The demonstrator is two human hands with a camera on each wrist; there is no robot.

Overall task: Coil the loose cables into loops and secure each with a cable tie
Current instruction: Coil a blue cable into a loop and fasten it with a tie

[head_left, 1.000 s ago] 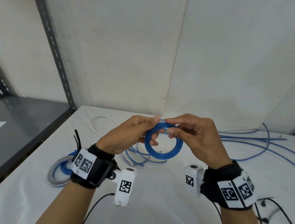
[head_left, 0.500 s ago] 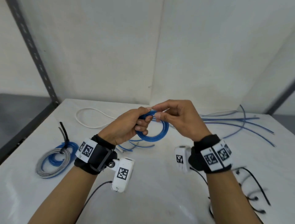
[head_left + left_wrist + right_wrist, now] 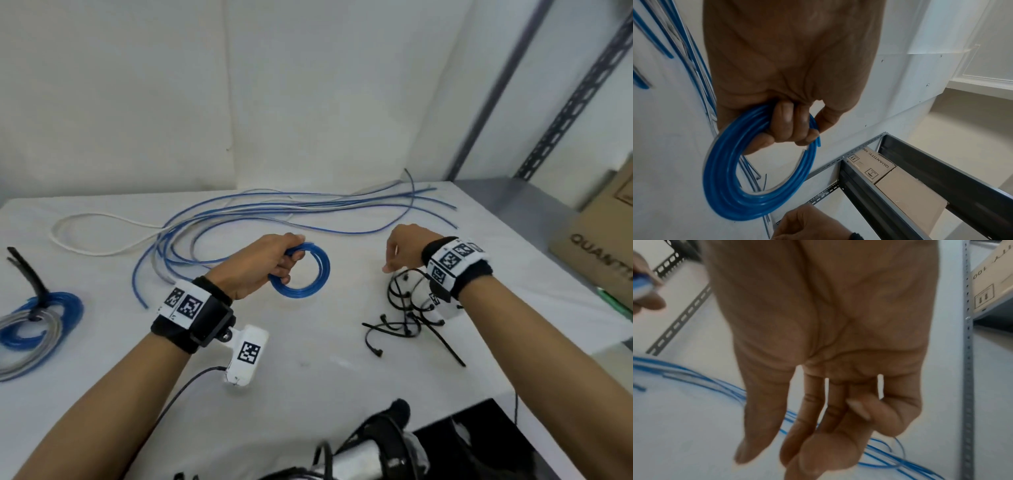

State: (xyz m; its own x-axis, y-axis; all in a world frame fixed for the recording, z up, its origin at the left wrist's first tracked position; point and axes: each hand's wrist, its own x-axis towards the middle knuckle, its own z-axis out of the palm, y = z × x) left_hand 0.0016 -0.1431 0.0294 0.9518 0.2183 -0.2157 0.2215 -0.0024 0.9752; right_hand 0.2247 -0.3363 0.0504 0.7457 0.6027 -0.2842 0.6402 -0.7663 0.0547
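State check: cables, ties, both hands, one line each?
blue coil: looped, untied, off the table
left hand: grips the blue coil
right hand: holds nothing, above the cable ties
cable ties: loose pile on table
loose cables: uncoiled on table
tied bundle: blue and grey coils, black tie on

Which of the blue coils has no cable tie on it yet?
The coil gripped in the left hand has no tie. The other blue coil, at the table's left edge, is already bound with a grey one by a black tie.
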